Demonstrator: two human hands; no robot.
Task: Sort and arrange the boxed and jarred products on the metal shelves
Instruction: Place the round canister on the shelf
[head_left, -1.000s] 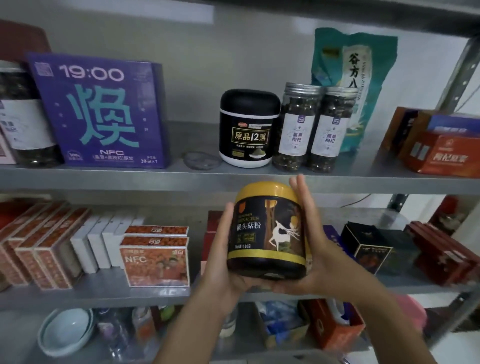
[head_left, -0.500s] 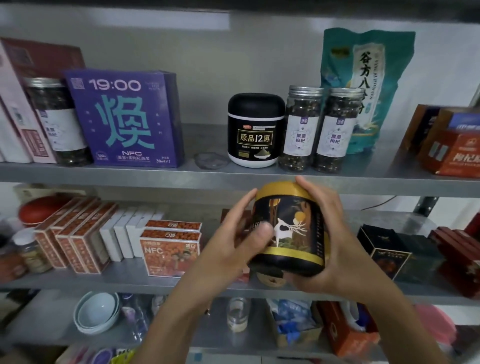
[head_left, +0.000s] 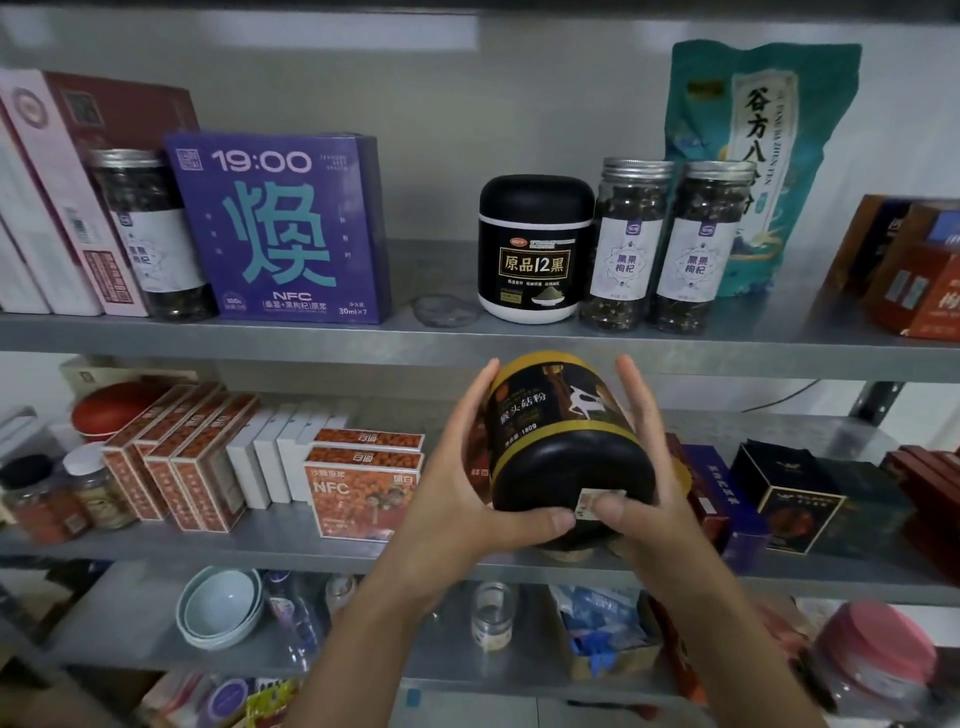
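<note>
Top metal shelf (head_left: 260, 338), from nine o'clock round to three: pink and maroon boxes (head_left: 57, 208) on end; just beside them a clear jar of dark berries (head_left: 150, 234); a purple "19:00" box (head_left: 280, 228), upright; a flat clear disc (head_left: 447, 310), possibly a loose lid, too faint to tell; a black jar marked 原品12黑 (head_left: 535, 244); a metal-capped berry jar (head_left: 626, 244) just beside a second berry jar (head_left: 698, 249); behind those, at one o'clock, a teal pouch (head_left: 763, 130), upright; orange-red boxes (head_left: 914, 270) cut off by the frame edge.

Middle shelf (head_left: 260, 545), same order: a red round tin (head_left: 119, 410) at the back; orange patterned boxes (head_left: 182, 457) in a row on edge; white boxes (head_left: 280, 457) just beside; two stacked orange NFC boxes (head_left: 363, 488). Dead centre, held clear of this shelf: the yellow-lidded black jar (head_left: 566, 441), tilted, base toward the camera, lid toward twelve o'clock, just under the top shelf's lip. Left hand (head_left: 457, 499) gripping its nine o'clock side, fingers straight along the wall, thumb curled under the base. Right hand (head_left: 654, 499) gripping the three o'clock side the same way, thumb on a small sticker (head_left: 589, 503) at the base. At three to four o'clock from the jar: a blue box (head_left: 727, 499), a black box (head_left: 800, 509), dark red boxes (head_left: 930, 483).

Bottom shelf (head_left: 130, 639), seven o'clock: stacked pale bowls (head_left: 218, 608).
</note>
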